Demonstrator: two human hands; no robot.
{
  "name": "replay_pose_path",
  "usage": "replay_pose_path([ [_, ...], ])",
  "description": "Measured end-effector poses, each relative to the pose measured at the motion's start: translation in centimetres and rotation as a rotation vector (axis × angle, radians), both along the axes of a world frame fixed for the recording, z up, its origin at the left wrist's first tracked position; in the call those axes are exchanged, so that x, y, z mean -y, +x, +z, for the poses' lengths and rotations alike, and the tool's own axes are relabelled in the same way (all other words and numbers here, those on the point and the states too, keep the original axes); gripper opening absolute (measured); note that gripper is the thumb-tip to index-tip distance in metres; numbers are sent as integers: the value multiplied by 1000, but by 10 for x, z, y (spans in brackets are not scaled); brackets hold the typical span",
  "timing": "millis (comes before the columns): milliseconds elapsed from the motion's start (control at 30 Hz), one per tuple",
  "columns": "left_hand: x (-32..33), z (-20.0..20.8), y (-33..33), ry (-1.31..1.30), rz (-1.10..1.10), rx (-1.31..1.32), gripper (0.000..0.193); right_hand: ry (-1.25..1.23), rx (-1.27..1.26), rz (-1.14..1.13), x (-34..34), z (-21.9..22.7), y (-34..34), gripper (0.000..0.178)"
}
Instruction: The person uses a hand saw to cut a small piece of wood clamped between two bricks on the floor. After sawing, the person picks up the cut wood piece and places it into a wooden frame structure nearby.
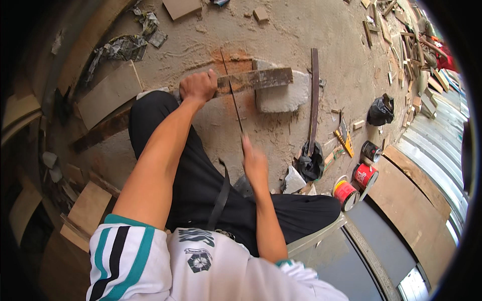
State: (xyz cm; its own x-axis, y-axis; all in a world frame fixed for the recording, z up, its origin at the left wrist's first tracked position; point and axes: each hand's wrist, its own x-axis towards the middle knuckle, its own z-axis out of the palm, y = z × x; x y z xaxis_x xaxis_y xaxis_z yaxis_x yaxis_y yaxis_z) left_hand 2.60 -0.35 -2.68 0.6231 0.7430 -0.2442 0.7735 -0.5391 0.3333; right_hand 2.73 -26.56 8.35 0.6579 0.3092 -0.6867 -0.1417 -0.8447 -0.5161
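My left hand is closed over a weathered wooden plank, pressing it near my left knee. The plank's right end rests on a pale stone block. Motion smears my right hand, which is wrapped round the handle end of a handsaw. The thin saw blade, seen nearly edge-on, crosses the plank just right of my left hand and points away from me. Whether it has cut into the wood I cannot tell. Reddish-orange sawdust lies on the ground behind the plank.
A long dark wood strip lies right of the block. Beyond it are a yellow-handled tool, red paint cans and a black plastic bag. Board offcuts lie at left. A person in red is at far right.
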Motion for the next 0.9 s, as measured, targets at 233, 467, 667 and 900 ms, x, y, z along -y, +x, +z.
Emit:
replay_pose_path([
  [233, 2, 5, 8, -53, -24, -22, 62, 43, 182, 86, 4, -30, 5, 71],
  [467, -1, 14, -2, -87, 14, -73, 63, -69, -39, -2, 43, 55, -13, 66],
  [667, 10, 3, 0, -69, -33, -31, 63, -15, 24, 144, -37, -33, 27, 32],
  [900, 3, 5, -2, -36, -19, -13, 62, 6, 101, 46, 30, -3, -9, 69],
])
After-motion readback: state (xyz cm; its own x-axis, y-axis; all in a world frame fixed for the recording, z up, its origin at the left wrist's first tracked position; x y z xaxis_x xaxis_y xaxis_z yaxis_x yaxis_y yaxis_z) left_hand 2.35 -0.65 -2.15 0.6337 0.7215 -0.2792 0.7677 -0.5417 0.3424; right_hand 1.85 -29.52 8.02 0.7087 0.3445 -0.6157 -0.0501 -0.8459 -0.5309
